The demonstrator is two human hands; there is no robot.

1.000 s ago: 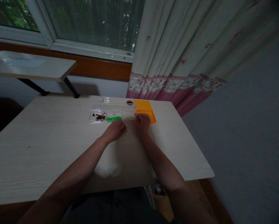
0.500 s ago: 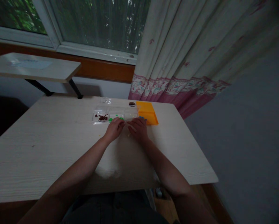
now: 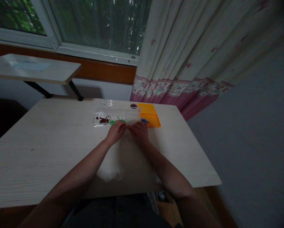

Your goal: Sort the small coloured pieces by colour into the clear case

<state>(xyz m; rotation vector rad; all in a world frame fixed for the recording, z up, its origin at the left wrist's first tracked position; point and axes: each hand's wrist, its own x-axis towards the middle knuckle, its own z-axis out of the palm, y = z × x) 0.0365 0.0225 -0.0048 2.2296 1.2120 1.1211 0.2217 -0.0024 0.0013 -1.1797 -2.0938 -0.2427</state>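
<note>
My left hand [image 3: 117, 129] and my right hand [image 3: 139, 130] meet fingertip to fingertip just in front of the trays. Both are closed in a pinch, and what they hold is too small or too hidden to name. Behind them lies a clear plastic compartment tray [image 3: 94, 119]. Dark red-brown pieces [image 3: 104, 120] lie in its left compartment and green pieces [image 3: 114, 121] in the one beside it, partly behind my left hand. Blue pieces [image 3: 145, 120] sit in the orange tray [image 3: 153, 120], close to my right fingers.
A round dark object [image 3: 133, 106] lies behind the clear tray. Tiny yellowish bits [image 3: 101, 138] are on the pale table [image 3: 61, 142]. A raised shelf [image 3: 37, 74] stands at the back left, and a curtain [image 3: 180, 63] hangs behind the right side.
My right hand has shifted slightly down and left, leaving more of the blue pieces showing. My left hand stays nearly in place, with the fingertips still together.
</note>
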